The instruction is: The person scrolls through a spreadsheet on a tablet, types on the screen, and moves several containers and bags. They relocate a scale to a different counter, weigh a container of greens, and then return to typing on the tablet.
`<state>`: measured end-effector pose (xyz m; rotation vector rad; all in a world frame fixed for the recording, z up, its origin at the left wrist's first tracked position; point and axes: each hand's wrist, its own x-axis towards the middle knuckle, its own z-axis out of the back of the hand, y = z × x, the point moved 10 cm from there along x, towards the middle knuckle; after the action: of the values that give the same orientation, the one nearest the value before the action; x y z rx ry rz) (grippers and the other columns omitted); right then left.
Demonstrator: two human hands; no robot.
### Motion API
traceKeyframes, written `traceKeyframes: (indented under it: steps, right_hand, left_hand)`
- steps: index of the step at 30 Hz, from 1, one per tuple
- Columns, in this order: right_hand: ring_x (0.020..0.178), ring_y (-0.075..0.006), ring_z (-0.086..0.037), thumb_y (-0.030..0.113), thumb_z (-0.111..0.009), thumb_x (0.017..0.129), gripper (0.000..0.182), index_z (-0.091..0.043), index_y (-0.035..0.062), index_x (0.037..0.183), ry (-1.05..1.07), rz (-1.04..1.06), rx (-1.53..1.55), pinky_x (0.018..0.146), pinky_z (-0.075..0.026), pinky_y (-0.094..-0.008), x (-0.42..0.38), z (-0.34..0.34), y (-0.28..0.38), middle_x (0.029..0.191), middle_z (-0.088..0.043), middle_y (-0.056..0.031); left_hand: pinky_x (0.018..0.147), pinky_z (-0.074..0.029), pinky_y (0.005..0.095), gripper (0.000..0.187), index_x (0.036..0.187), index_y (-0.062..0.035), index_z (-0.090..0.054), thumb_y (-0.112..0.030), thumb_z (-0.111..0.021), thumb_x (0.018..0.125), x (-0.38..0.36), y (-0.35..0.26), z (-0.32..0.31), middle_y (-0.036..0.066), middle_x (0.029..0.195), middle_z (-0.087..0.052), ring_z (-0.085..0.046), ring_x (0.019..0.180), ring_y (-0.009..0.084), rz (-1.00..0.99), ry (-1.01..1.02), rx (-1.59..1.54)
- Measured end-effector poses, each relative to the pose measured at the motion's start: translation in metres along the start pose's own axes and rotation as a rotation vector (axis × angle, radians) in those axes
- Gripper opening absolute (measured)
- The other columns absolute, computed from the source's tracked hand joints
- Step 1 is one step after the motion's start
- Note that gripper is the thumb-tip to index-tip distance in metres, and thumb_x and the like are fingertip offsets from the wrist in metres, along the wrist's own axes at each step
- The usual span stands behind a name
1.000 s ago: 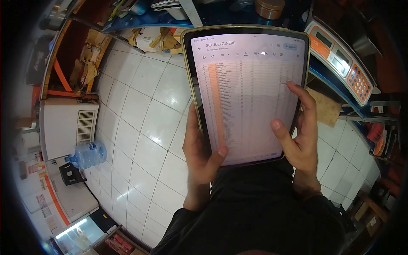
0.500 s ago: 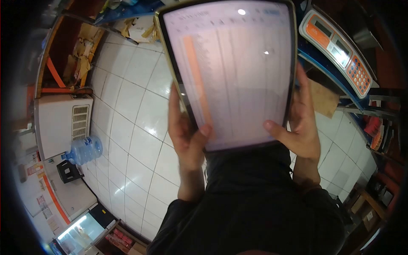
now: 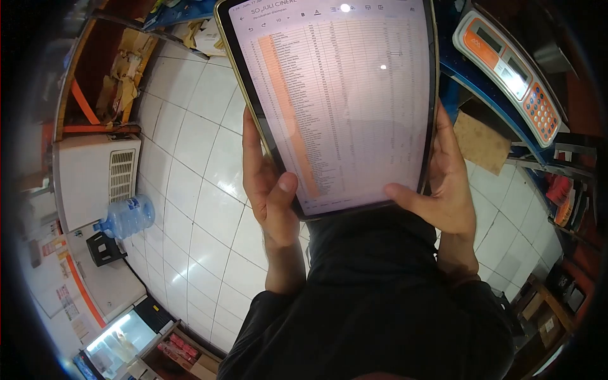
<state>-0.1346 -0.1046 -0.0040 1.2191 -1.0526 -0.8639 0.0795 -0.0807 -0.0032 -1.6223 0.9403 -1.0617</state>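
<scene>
A tablet (image 3: 361, 120) is held up between both hands, its lit screen facing me. It displays a spreadsheet with an orange column on the left and a toolbar along the top. My left hand (image 3: 269, 190) grips the lower left edge, thumb at the front rim and fingers behind. On the opposite side, my right hand (image 3: 446, 190) clasps the lower right edge, its thumb over the bottom corner of the screen. Both sets of fingers are partly hidden behind the tablet.
Upper right, a white and orange digital scale (image 3: 510, 73) stands on a blue surface, with a piece of cardboard (image 3: 478, 140) below. At left are a white appliance (image 3: 88, 183), a blue water jug (image 3: 130, 216) and a black stool (image 3: 104, 249). White floor tiles (image 3: 190, 202) lie beneath.
The tablet has shifted slightly left and up, and its spreadsheet is now sharper. My left thumb has moved left off the screen to the rim; the right thumb has slid slightly left.
</scene>
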Motion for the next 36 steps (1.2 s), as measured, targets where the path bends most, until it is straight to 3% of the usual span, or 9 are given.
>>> traceKeyframes:
  steps: [4,6,10,16,22,27,30,33,36]
  right_hand:
    - [0.126,-0.0275,-0.042,-0.005,-0.064,0.074,0.086,-0.012,-0.0062,0.143,-0.079,-0.024,0.174,0.102,-0.037,-0.0366,0.000,0.006,0.003,0.135,-0.042,-0.0225]
    - [0.123,-0.0262,-0.045,-0.006,-0.062,0.075,0.082,-0.014,-0.0067,0.142,-0.084,-0.005,0.178,0.101,-0.037,-0.0356,0.001,0.008,0.008,0.131,-0.045,-0.0215]
    - [0.118,-0.0234,-0.048,-0.007,-0.059,0.079,0.069,-0.023,-0.0080,0.138,-0.152,0.045,0.185,0.100,-0.037,-0.0333,0.001,0.015,0.011,0.125,-0.049,-0.0184]
    - [0.116,-0.0185,-0.048,-0.001,-0.062,0.083,0.060,-0.030,-0.0039,0.134,-0.228,-0.020,0.325,0.098,-0.036,-0.0301,-0.001,0.022,0.004,0.121,-0.051,-0.0145]
    - [0.116,-0.0182,-0.048,0.007,-0.064,0.085,0.062,-0.029,-0.0043,0.135,-0.203,0.064,0.274,0.098,-0.038,-0.0307,-0.003,0.029,0.004,0.123,-0.050,-0.0149]
    - [0.124,-0.0199,-0.040,0.004,-0.068,0.080,0.074,-0.024,-0.0041,0.139,-0.204,0.073,0.179,0.102,-0.033,-0.0323,-0.001,0.037,0.007,0.131,-0.043,-0.0158]
    - [0.124,-0.0212,-0.039,0.001,-0.070,0.076,0.081,-0.021,-0.0045,0.140,-0.281,0.026,0.114,0.102,-0.033,-0.0309,-0.004,0.047,-0.003,0.132,-0.042,-0.0157]
    - [0.122,-0.0214,-0.042,-0.002,-0.069,0.074,0.083,-0.019,-0.0026,0.141,-0.243,0.021,0.146,0.102,-0.033,-0.0325,0.001,0.042,0.003,0.131,-0.042,-0.0151]
    - [0.121,-0.0211,-0.044,-0.005,-0.068,0.073,0.085,-0.018,-0.0003,0.141,-0.220,0.038,0.135,0.100,-0.035,-0.0344,0.003,0.036,0.001,0.129,-0.045,-0.0147]
  left_hand:
    - [0.095,-0.046,0.0370,0.091,0.143,0.0036,-0.014,-0.032,-0.060,0.074,-0.002,-0.004,-0.002,0.024,0.136,-0.040,-0.053,0.116,0.0292,-0.034,0.022,0.008]
    - [0.108,-0.029,0.0430,0.080,0.144,0.0026,-0.014,-0.015,-0.050,0.075,-0.004,-0.010,-0.014,0.024,0.147,-0.023,-0.036,0.132,0.0328,-0.055,0.128,0.022]
    - [0.108,-0.029,0.0423,0.083,0.145,0.0022,-0.011,-0.010,-0.051,0.073,-0.005,-0.013,-0.024,0.024,0.145,-0.027,-0.038,0.130,0.0331,-0.049,0.186,0.001]
    - [0.100,-0.035,0.0333,0.092,0.144,0.0047,-0.006,-0.005,-0.059,0.070,-0.009,-0.017,-0.035,0.023,0.137,-0.038,-0.049,0.117,0.0265,-0.032,0.149,-0.039]
    - [0.102,-0.033,0.0341,0.091,0.143,0.0073,-0.008,-0.001,-0.054,0.066,-0.008,-0.009,-0.042,0.022,0.141,-0.035,-0.044,0.122,0.0274,-0.048,0.143,0.038]
    - [0.102,-0.033,0.0360,0.097,0.145,0.0023,-0.002,0.001,-0.058,0.066,-0.002,-0.004,-0.057,0.022,0.145,-0.026,-0.041,0.124,0.0278,0.014,0.196,0.107]
    - [0.103,-0.033,0.0376,0.107,0.145,-0.0004,0.005,0.004,-0.065,0.064,0.000,0.002,-0.077,0.021,0.146,-0.022,-0.038,0.125,0.0270,0.042,0.418,0.245]
    - [0.101,-0.036,0.0378,0.106,0.145,-0.0004,0.004,0.005,-0.065,0.064,0.006,0.007,-0.077,0.022,0.144,-0.024,-0.039,0.125,0.0276,-0.024,0.391,0.425]
    - [0.099,-0.039,0.0372,0.105,0.145,-0.0002,0.002,0.006,-0.065,0.064,0.008,0.005,-0.080,0.022,0.142,-0.026,-0.041,0.124,0.0277,0.024,0.321,0.299]
